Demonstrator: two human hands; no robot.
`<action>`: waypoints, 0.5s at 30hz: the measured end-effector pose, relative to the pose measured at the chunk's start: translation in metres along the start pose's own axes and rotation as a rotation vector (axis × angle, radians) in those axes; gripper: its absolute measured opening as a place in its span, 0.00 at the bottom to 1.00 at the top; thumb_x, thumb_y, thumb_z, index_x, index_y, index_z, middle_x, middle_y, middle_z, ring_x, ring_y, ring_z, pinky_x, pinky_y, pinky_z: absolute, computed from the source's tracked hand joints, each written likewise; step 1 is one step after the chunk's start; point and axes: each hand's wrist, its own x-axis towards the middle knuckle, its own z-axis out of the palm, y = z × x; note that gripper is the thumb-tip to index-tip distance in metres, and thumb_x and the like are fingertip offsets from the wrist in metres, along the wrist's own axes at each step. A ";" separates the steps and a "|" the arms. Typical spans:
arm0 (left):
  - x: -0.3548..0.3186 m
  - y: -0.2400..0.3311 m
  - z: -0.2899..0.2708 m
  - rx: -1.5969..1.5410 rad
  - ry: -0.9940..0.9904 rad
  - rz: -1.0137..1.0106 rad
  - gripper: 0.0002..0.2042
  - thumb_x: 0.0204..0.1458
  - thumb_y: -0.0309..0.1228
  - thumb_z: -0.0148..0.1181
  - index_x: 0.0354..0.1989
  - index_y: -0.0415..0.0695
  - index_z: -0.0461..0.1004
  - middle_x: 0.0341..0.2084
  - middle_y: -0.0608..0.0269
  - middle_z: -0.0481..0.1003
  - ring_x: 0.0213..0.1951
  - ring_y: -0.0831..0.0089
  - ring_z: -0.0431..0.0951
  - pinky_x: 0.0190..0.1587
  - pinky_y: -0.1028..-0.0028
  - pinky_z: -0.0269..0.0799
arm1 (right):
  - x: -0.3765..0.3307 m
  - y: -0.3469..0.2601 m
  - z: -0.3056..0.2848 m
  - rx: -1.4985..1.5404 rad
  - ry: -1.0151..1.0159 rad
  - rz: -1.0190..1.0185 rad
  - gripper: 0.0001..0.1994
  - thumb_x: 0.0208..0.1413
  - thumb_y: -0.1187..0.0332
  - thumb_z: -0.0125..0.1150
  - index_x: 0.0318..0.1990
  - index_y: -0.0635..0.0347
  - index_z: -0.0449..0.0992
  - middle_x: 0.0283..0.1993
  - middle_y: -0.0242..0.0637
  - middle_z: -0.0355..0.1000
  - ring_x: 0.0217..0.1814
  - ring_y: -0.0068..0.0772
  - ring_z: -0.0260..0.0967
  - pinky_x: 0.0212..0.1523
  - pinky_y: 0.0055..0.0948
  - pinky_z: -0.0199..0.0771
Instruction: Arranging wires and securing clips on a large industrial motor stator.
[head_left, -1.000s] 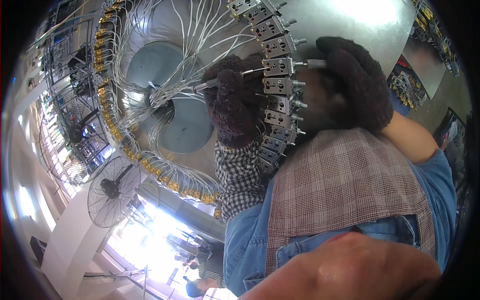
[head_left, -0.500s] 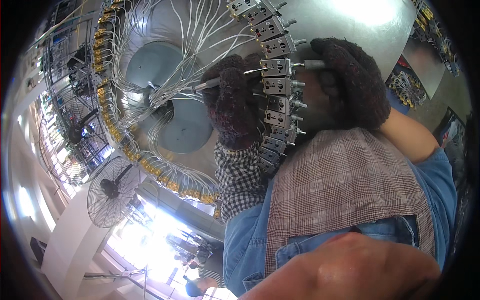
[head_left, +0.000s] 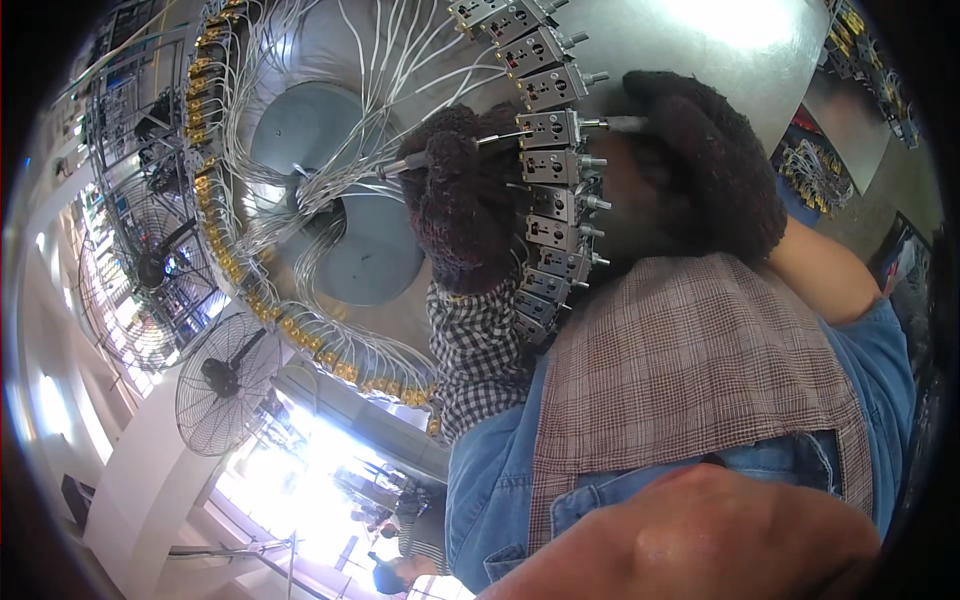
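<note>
My left hand, in a dark fuzzy glove, is closed around a slim grey-handled screwdriver. Its thin metal tip reaches a small metal control box with a protruding shaft. On the box's other side, my right hand, gloved alike, pinches a grey cylindrical piece in line with that shaft. Whether the piece is seated on the shaft is hard to tell. The right glove's fingers are partly in shadow. Similar boxes stand in a curved row above and below this one.
A round metal table carries the row, with white leads running to a grey hub. Brass-coloured fittings line its far rim. Fans stand at the left; a person is in the background. More wired parts lie at right.
The control boxes have shifted slightly upward and left. The screwdriver's tip has moved up a little with them, and the grey piece at my right hand has risen slightly.
</note>
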 end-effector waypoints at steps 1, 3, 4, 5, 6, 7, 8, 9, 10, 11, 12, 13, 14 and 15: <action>0.000 0.001 0.000 0.012 -0.004 -0.015 0.15 0.56 0.34 0.53 0.47 0.38 0.65 0.38 0.41 0.74 0.34 0.54 0.79 0.29 0.64 0.80 | -0.001 -0.001 -0.001 0.091 -0.045 0.084 0.20 0.60 0.65 0.51 0.58 0.63 0.65 0.40 0.40 0.73 0.32 0.25 0.72 0.34 0.26 0.73; 0.000 0.001 0.000 0.023 -0.008 -0.030 0.15 0.56 0.34 0.53 0.47 0.38 0.65 0.38 0.41 0.74 0.34 0.54 0.79 0.30 0.64 0.80 | 0.003 0.002 0.007 0.097 0.054 0.055 0.20 0.60 0.65 0.51 0.58 0.63 0.65 0.40 0.40 0.73 0.31 0.25 0.72 0.35 0.25 0.73; 0.001 0.001 0.000 0.030 -0.013 -0.022 0.15 0.56 0.34 0.53 0.47 0.39 0.65 0.38 0.41 0.74 0.34 0.54 0.79 0.30 0.63 0.80 | 0.004 0.003 0.010 0.105 0.151 0.024 0.20 0.59 0.65 0.51 0.57 0.63 0.65 0.39 0.39 0.72 0.31 0.25 0.72 0.36 0.25 0.73; 0.001 0.001 -0.001 0.036 -0.018 -0.015 0.15 0.56 0.34 0.53 0.47 0.39 0.65 0.38 0.41 0.74 0.34 0.54 0.79 0.31 0.63 0.80 | 0.004 -0.002 0.006 0.104 0.151 0.024 0.20 0.59 0.65 0.51 0.57 0.63 0.65 0.39 0.39 0.72 0.31 0.25 0.72 0.36 0.25 0.73; 0.001 0.001 -0.001 0.036 -0.014 -0.014 0.15 0.56 0.34 0.53 0.47 0.39 0.65 0.38 0.41 0.74 0.34 0.54 0.79 0.31 0.63 0.80 | 0.004 -0.011 0.000 0.272 0.075 0.210 0.20 0.59 0.65 0.52 0.57 0.63 0.66 0.41 0.40 0.72 0.33 0.26 0.72 0.37 0.26 0.73; 0.000 0.000 -0.002 0.043 -0.008 -0.009 0.15 0.56 0.34 0.53 0.47 0.39 0.65 0.38 0.41 0.74 0.34 0.54 0.79 0.31 0.63 0.80 | 0.004 -0.015 -0.003 0.437 -0.003 0.396 0.20 0.59 0.66 0.52 0.57 0.63 0.66 0.42 0.40 0.72 0.36 0.27 0.73 0.39 0.27 0.74; 0.000 0.000 -0.003 0.051 -0.003 -0.005 0.14 0.56 0.34 0.53 0.47 0.39 0.65 0.38 0.41 0.74 0.35 0.54 0.79 0.32 0.63 0.80 | 0.004 -0.008 -0.003 0.438 -0.006 0.396 0.20 0.59 0.66 0.52 0.57 0.63 0.66 0.42 0.40 0.72 0.36 0.27 0.73 0.39 0.27 0.74; 0.001 0.000 -0.002 0.051 -0.003 -0.004 0.14 0.56 0.34 0.53 0.47 0.39 0.65 0.38 0.41 0.74 0.35 0.54 0.79 0.32 0.63 0.80 | 0.006 0.002 -0.003 0.021 0.012 0.049 0.20 0.58 0.67 0.53 0.57 0.64 0.66 0.44 0.41 0.72 0.38 0.27 0.73 0.40 0.27 0.74; 0.001 0.000 -0.002 0.040 -0.015 0.011 0.14 0.56 0.34 0.53 0.47 0.39 0.65 0.39 0.41 0.74 0.35 0.54 0.79 0.32 0.63 0.80 | 0.008 0.006 -0.003 -0.396 0.029 -0.298 0.20 0.57 0.69 0.54 0.57 0.64 0.66 0.45 0.42 0.72 0.40 0.28 0.73 0.41 0.27 0.74; 0.001 0.000 -0.002 0.029 -0.028 0.026 0.14 0.56 0.33 0.53 0.47 0.39 0.65 0.39 0.41 0.74 0.35 0.54 0.79 0.32 0.63 0.80 | 0.008 0.000 -0.005 -0.396 0.029 -0.299 0.20 0.57 0.69 0.54 0.57 0.64 0.66 0.45 0.42 0.72 0.40 0.28 0.73 0.41 0.27 0.74; 0.001 0.000 -0.003 0.029 -0.027 0.026 0.14 0.56 0.33 0.53 0.47 0.39 0.65 0.39 0.41 0.74 0.35 0.54 0.79 0.32 0.63 0.80 | 0.013 -0.015 -0.007 -0.052 -0.044 0.169 0.20 0.56 0.70 0.55 0.56 0.64 0.66 0.48 0.44 0.71 0.42 0.30 0.73 0.43 0.29 0.74; 0.001 0.000 -0.004 0.024 -0.019 0.010 0.14 0.57 0.33 0.52 0.47 0.38 0.65 0.39 0.42 0.74 0.35 0.54 0.79 0.32 0.64 0.80 | 0.015 -0.023 -0.008 0.298 -0.115 0.633 0.20 0.55 0.71 0.56 0.56 0.64 0.67 0.51 0.46 0.70 0.44 0.33 0.73 0.45 0.30 0.74; 0.001 0.000 -0.005 0.019 -0.011 -0.006 0.14 0.57 0.33 0.52 0.47 0.38 0.65 0.39 0.42 0.74 0.35 0.54 0.79 0.32 0.64 0.80 | 0.013 -0.019 -0.004 0.298 -0.116 0.632 0.20 0.55 0.71 0.56 0.56 0.64 0.67 0.51 0.46 0.70 0.44 0.33 0.73 0.45 0.30 0.74; 0.001 0.000 -0.004 0.018 -0.011 -0.007 0.14 0.57 0.33 0.52 0.47 0.38 0.65 0.39 0.42 0.74 0.35 0.54 0.79 0.32 0.64 0.80 | 0.008 -0.013 0.001 0.303 -0.022 0.465 0.22 0.51 0.74 0.58 0.55 0.63 0.67 0.52 0.48 0.69 0.44 0.34 0.73 0.44 0.30 0.75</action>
